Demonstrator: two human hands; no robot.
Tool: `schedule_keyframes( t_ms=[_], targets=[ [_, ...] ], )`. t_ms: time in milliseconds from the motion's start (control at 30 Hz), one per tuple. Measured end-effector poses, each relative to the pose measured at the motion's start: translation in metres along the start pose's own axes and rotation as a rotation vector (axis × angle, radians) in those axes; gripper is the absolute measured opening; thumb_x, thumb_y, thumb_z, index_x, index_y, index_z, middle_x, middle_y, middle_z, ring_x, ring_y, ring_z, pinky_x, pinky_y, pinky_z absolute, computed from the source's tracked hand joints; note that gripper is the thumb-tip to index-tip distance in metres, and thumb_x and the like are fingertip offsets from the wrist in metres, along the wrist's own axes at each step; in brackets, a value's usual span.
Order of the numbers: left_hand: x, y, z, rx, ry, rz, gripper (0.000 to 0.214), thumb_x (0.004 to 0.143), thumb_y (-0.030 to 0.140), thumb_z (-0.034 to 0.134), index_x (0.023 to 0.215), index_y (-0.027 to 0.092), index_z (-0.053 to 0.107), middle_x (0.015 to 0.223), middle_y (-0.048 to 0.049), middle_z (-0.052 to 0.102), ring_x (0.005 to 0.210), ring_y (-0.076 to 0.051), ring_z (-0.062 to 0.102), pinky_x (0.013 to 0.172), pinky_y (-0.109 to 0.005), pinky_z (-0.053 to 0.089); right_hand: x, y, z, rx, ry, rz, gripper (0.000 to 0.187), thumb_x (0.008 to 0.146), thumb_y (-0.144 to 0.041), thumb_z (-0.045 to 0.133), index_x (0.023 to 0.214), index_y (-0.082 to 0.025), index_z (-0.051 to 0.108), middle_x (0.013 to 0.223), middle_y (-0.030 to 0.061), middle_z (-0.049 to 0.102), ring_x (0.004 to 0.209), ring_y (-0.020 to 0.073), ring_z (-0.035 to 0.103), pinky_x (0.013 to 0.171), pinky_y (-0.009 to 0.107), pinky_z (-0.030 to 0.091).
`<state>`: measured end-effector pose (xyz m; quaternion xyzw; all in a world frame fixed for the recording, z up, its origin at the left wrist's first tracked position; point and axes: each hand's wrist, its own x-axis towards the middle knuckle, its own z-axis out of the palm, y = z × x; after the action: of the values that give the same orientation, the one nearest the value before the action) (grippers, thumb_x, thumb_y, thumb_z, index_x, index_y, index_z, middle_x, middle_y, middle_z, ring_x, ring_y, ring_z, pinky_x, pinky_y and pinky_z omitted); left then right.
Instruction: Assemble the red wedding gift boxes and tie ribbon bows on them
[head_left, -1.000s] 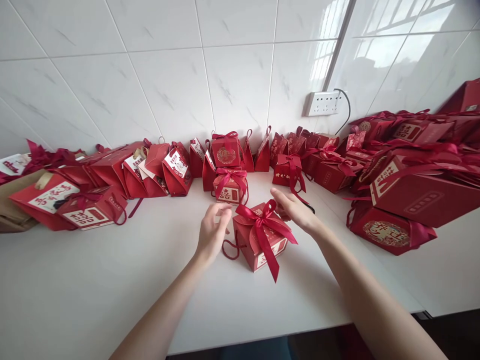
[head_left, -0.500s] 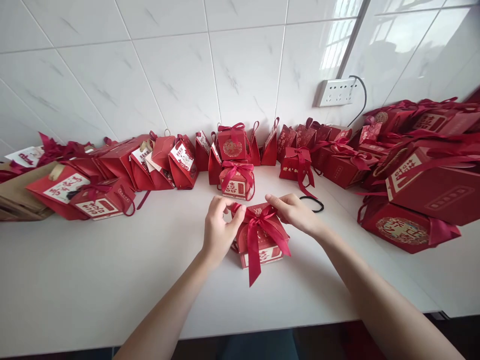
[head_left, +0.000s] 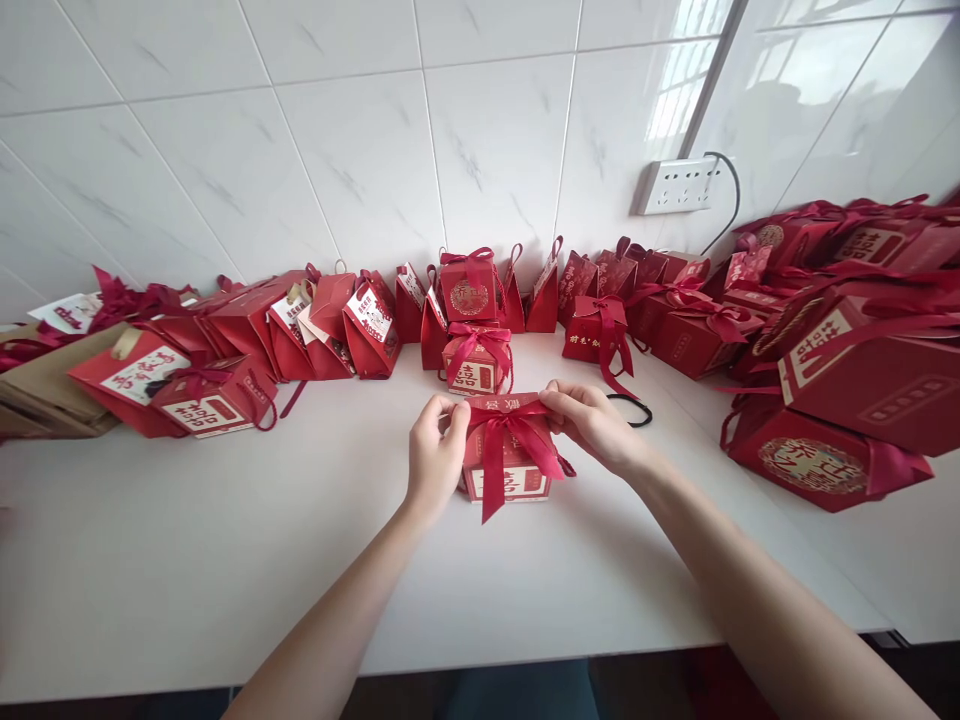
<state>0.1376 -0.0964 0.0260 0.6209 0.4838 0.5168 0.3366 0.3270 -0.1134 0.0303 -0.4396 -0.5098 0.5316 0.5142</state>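
A red gift box (head_left: 514,484) with a white printed front panel rests on the white table in front of me. A shiny red ribbon (head_left: 493,470) is tied in a bow across its top, with both tails hanging down the front. My left hand (head_left: 437,450) pinches the bow's left loop between thumb and fingers. At the other side, my right hand (head_left: 589,420) pinches the right loop near the box's upper corner. Both loops are drawn out sideways, and the fingers partly cover them.
Two stacked red boxes (head_left: 478,358) stand just behind. Red boxes (head_left: 371,325) line the wall at left, and larger boxes (head_left: 870,380) pile up at right. A black band (head_left: 632,410) lies on the white table (head_left: 300,560). A power strip (head_left: 679,187) is on the tiled wall.
The gift box has turned to face me more squarely and shifted slightly back and left. My hands have pulled the bow's loops flatter and straighter. My left-hand fingers have closed together more.
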Motion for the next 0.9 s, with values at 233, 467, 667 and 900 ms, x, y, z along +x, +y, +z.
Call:
schedule_keyframes(
  t_ms=[233,467,667,900],
  targets=[
    [0.001,-0.006,0.001,-0.013,0.022,-0.034,0.023,0.082,0.026,0.048,0.061,0.020,0.041,0.065,0.0028,0.043,0.062,-0.012,0.043,0.059,-0.022,0.038,0.004,0.006,0.002,0.114,-0.052,0.052,0.045,0.072,-0.052,0.068,0.062,-0.018,0.041,0.060,-0.0044,0.043,0.057,0.0095,0.042,0.062,0.027,0.035],
    [0.004,-0.010,0.002,-0.038,0.053,-0.044,0.016,0.082,0.026,0.049,0.068,0.019,0.052,0.081,-0.0001,0.052,0.075,-0.013,0.052,0.070,-0.023,0.043,0.009,0.014,0.003,0.297,-0.090,0.041,0.048,0.069,-0.048,0.073,0.057,-0.017,0.038,0.058,-0.0058,0.033,0.053,0.0068,0.031,0.054,0.023,0.028],
    [0.005,-0.013,0.004,-0.067,0.062,-0.072,0.014,0.084,0.026,0.045,0.075,0.019,0.054,0.089,-0.0024,0.055,0.081,-0.015,0.055,0.073,-0.025,0.044,0.010,0.019,0.005,0.340,-0.080,0.041,0.052,0.067,-0.047,0.074,0.056,-0.018,0.033,0.057,-0.0062,0.031,0.051,0.0061,0.029,0.052,0.022,0.026],
    [0.004,-0.018,0.006,-0.085,0.072,-0.080,0.013,0.084,0.025,0.043,0.078,0.019,0.053,0.094,-0.0034,0.055,0.086,-0.015,0.056,0.074,-0.025,0.046,0.009,0.019,0.007,0.345,-0.030,0.059,0.053,0.064,-0.046,0.075,0.055,-0.019,0.030,0.053,-0.0068,0.028,0.048,0.0061,0.026,0.048,0.022,0.024]
  ],
)
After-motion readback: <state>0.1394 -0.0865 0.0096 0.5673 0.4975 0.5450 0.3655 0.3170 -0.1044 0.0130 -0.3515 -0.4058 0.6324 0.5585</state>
